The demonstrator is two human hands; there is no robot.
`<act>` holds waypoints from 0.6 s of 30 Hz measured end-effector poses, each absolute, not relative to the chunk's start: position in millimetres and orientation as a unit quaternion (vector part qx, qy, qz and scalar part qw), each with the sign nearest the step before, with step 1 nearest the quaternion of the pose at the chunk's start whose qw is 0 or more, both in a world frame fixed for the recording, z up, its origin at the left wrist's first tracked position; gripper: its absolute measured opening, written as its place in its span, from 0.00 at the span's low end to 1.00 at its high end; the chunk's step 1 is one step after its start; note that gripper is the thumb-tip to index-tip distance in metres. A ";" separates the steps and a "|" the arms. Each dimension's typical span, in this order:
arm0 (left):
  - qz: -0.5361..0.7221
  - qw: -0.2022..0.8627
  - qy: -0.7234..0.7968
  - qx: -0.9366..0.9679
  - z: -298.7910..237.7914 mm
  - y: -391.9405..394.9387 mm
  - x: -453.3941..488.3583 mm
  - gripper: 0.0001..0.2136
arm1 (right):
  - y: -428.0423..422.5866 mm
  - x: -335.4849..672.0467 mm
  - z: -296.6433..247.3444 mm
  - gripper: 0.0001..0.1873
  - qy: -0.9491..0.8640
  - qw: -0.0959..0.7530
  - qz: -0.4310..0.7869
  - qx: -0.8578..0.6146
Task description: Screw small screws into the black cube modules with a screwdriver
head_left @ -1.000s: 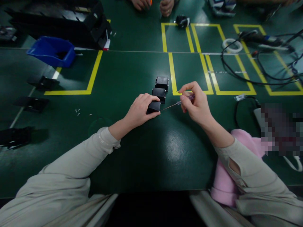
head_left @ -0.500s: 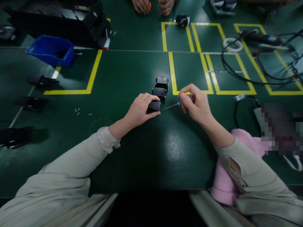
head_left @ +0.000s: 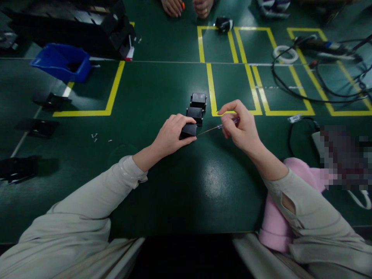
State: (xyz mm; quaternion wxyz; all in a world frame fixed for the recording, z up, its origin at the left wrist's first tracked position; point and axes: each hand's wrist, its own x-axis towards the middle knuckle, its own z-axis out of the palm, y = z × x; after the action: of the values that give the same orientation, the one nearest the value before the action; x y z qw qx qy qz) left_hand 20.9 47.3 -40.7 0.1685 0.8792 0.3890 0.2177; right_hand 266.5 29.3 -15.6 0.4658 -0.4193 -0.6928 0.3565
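Note:
My left hand (head_left: 171,135) grips a small black box-shaped part (head_left: 188,130) on the green table, thumb along its near side and fingers over the far side. In my right hand (head_left: 240,126) is a screwdriver (head_left: 219,126) with a clear purplish handle, held by thumb and fingers while the index finger is lifted off. Its thin shaft slants down to the left, and the tip meets the right end of the held part. Just beyond stand two similar black parts, a nearer one (head_left: 194,113) and a farther one (head_left: 198,99), with small screws showing at their ends.
Several loose screws (head_left: 94,136) lie on the left, below a blue bin (head_left: 62,62). More black parts (head_left: 39,127) sit at the left edge. A pink cloth item (head_left: 276,221) is under my right forearm. Cables (head_left: 279,79) coil at right. Another person's hands (head_left: 202,7) rest across the table.
The index finger of my right hand has shifted slightly on or above the screwdriver handle. Both hands, the screwdriver and the black parts otherwise keep their places.

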 end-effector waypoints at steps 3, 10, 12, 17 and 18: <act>0.215 0.167 0.390 0.879 -40.7 47.5 21.0 0.19 | 29.3 266.3 -15.9 0.03 -0.691 0.470 0.362 -0.413; 0.216 0.171 0.391 0.878 -40.9 47.6 20.9 0.19 | 30.3 266.5 -16.7 0.07 -0.693 0.463 0.348 -0.429; 0.218 0.171 0.391 0.878 -41.0 47.6 20.7 0.19 | 30.5 266.7 -17.7 0.04 -0.693 0.466 0.350 -0.424; 0.218 0.169 0.389 0.879 -40.7 47.8 20.7 0.19 | 29.6 265.3 -15.4 0.07 -0.695 0.462 0.340 -0.434; 0.218 0.170 0.390 0.879 -40.6 47.8 20.8 0.19 | 29.3 265.0 -14.5 0.08 -0.696 0.459 0.338 -0.437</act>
State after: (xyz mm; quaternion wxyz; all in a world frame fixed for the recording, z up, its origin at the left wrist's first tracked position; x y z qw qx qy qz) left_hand 20.8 47.8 -40.6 0.1696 0.8786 0.3898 0.2176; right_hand 265.0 29.3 -14.5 0.4590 -0.4374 -0.6955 0.3379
